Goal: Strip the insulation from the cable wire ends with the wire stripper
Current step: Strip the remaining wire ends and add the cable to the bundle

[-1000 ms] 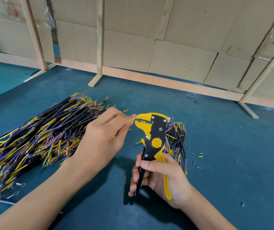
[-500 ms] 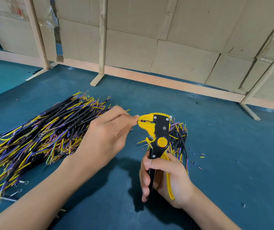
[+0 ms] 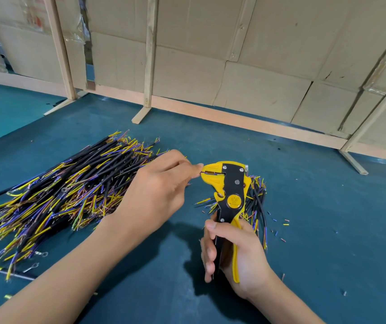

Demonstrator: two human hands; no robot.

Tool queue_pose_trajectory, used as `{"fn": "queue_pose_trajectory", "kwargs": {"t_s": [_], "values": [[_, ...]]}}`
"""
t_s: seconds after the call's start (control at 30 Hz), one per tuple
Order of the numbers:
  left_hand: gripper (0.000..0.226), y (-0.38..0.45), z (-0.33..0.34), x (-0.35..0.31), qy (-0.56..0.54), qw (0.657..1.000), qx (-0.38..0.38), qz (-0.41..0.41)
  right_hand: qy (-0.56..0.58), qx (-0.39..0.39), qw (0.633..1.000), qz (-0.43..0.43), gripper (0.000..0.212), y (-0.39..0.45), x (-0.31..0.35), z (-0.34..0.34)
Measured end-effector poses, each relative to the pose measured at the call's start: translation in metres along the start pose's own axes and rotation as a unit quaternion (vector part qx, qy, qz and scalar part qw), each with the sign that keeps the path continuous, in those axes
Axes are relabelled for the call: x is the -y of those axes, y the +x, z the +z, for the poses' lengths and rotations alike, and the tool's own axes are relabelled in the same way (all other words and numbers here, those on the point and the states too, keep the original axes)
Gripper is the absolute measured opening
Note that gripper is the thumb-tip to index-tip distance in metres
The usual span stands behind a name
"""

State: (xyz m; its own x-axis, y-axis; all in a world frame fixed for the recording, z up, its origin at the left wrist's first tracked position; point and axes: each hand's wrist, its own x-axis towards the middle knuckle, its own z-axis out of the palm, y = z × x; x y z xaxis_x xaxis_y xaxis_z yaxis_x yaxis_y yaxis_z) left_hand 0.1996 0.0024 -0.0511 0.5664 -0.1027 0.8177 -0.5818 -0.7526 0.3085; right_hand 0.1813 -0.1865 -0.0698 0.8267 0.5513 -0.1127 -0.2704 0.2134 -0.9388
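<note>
Looking down from the head cam, the only view we had, our left hand (image 3: 156,195) was pinched shut on a single wire (image 3: 201,172), its end poking sideways into the yellow mouth of the wire stripper (image 3: 230,185). The wire ran left to right, straight from our fingertips into the tool, so the left hand was the one feeding and sat right against the head. Our right hand (image 3: 231,251) was wrapped around the handles, tool standing upright with the handles toward us. We couldn't really tell if the wire end was seated fully, it was too thin to make out. Count-wise: one stripper, one wire in hand, one big pile of cables (image 3: 54,197) off to the left, a smaller bunch (image 3: 256,202) just behind the tool, and scattered insulation bits (image 3: 286,224) on the blue table (image 3: 327,230), too many to count.
</note>
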Motion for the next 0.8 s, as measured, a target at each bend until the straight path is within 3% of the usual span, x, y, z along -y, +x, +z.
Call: {"fn": "queue_pose_trajectory", "kwargs": {"t_s": [0.2,0.5,0.73,0.8], "values": [[0.054,-0.005,-0.01,0.012,0.04,0.998,-0.021,-0.035,0.058,0.015,0.998,0.004,0.023,0.001,0.001,-0.003],[0.037,-0.008,-0.003,0.005,0.017,1.0,0.004,-0.021,0.121,0.031,0.992,-0.01,0.022,0.006,-0.001,-0.006],[0.022,-0.006,0.002,-0.005,0.004,0.996,-0.006,-0.092,0.134,0.041,0.99,-0.002,0.025,0.005,0.0,-0.008],[0.024,-0.002,0.005,-0.007,-0.03,0.984,0.0,-0.173,0.125,0.041,0.991,-0.002,0.028,0.003,-0.001,-0.005]]}}
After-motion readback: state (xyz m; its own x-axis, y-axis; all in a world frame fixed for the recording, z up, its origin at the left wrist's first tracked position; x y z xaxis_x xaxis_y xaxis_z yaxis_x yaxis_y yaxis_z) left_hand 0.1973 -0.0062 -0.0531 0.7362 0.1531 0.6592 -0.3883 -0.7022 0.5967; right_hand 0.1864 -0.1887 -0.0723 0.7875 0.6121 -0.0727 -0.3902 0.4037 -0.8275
